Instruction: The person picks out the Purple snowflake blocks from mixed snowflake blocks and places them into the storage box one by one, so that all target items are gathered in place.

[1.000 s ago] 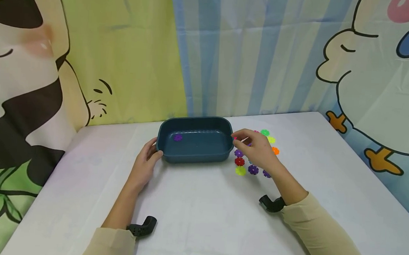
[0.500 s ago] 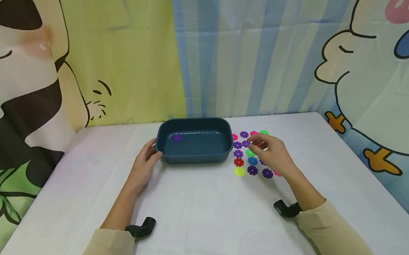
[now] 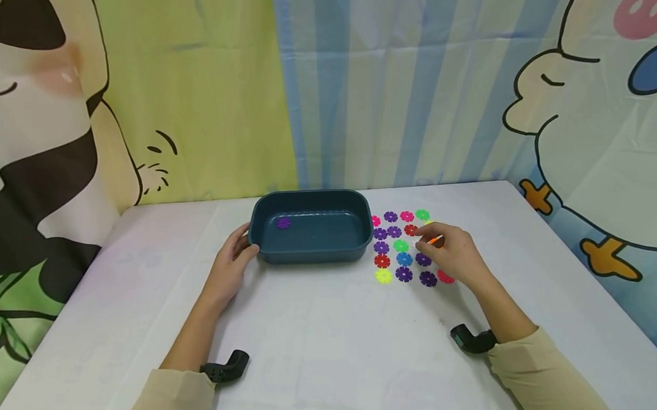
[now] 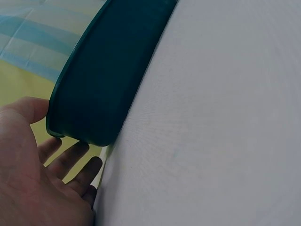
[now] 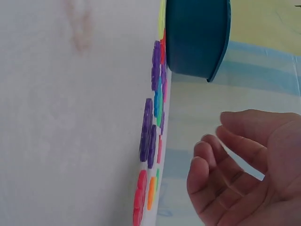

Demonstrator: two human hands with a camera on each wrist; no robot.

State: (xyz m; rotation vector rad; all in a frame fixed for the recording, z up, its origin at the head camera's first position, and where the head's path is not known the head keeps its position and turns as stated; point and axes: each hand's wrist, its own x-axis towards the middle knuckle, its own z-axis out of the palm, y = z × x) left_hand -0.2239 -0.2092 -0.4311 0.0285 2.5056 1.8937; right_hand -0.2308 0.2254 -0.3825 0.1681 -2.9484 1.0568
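A dark teal rectangular bin (image 3: 315, 254) stands at the back middle of the table, with a purple notched disc (image 3: 283, 223) inside. My left hand (image 3: 229, 268) rests against its left end; in the left wrist view the thumb (image 4: 35, 109) touches the rim and spread fingertips meet the end wall. To the bin's right lie several flower-shaped plastic discs. Above their right side is my right hand (image 3: 455, 253), fingers bent and nothing visible between them. An orange disc (image 5: 151, 193) lies on the table beneath it, near a pink disc (image 5: 139, 197).
The discs lie in loose rows, among them a yellow disc (image 3: 383, 276), a blue disc (image 3: 404, 258) and green discs. A white cloth covers the table (image 3: 322, 339). Behind it hangs a printed curtain (image 3: 366, 96). Each wrist carries a black device.
My right hand has moved right from the bin's right rim to over the right side of the discs, uncovering several of them. My left hand and the bin stay in place.
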